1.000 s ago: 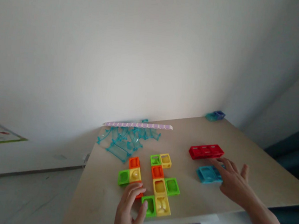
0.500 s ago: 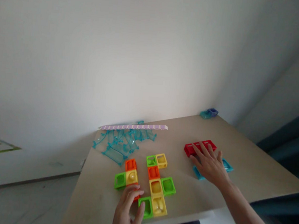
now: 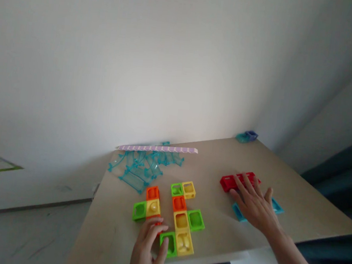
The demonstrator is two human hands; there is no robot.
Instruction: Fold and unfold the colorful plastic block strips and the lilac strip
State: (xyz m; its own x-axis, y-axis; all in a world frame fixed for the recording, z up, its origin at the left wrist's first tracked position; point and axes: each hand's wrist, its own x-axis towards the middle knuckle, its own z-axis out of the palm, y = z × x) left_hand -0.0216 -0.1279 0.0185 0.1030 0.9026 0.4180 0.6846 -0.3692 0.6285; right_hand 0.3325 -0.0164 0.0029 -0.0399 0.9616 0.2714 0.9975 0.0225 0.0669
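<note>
My left hand (image 3: 148, 247) is at the table's front edge, thumb and fingers apart. Its fingertips rest over an orange-red block (image 3: 158, 230), mostly covered, and the thumb is at a green block (image 3: 169, 244). My right hand (image 3: 255, 205) lies spread out, fingertips on a red row of joined blocks (image 3: 227, 182). Under that palm, blue plastic (image 3: 239, 213) sticks out on both sides; whether it is one piece or two is hidden. Between the hands stands a group of joined blocks, including a yellow block (image 3: 184, 243) and a green block (image 3: 196, 220).
Clear blue curved track pieces (image 3: 135, 178) are heaped at the back left, beside a purple-and-white striped strip (image 3: 158, 149) along the wall. Blue and purple pieces (image 3: 250, 135) sit in the far corner. A dark curtain (image 3: 347, 165) hangs at the right.
My right hand has slid a little to the right and toward me, and the red row and blue plastic have shifted with it. My left hand stays over the same blocks.
</note>
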